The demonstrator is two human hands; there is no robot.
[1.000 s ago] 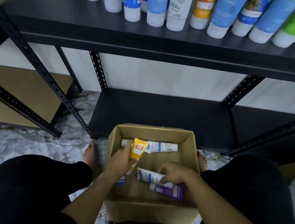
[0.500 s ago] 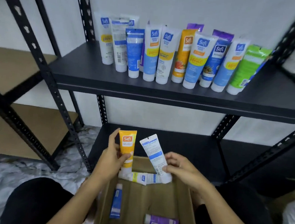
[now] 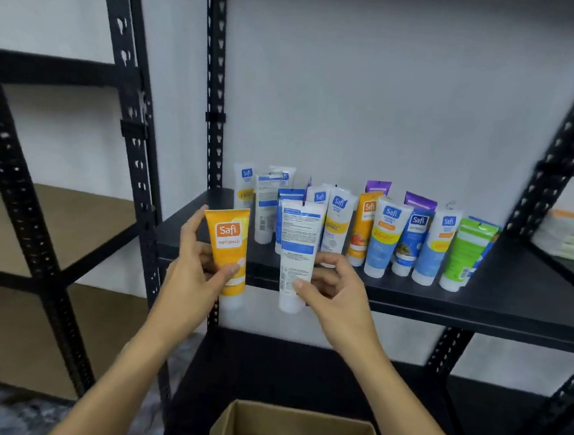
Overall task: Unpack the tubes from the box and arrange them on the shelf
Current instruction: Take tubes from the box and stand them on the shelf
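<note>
left hand (image 3: 196, 269) raised, holds orange tube (image 3: 229, 247) | right hand (image 3: 333, 291) pinches white tube (image 3: 297, 252)

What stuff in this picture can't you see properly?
- Head view, box: the bottom edge cuts it off, so most of what is inside stays unseen.
- White tube in the right hand: only its back shows; the print is too small to read.
- Back-row tubes on the shelf: front tubes hide most of them.
- Pale stack at the right edge: cut off and blurred.
</note>
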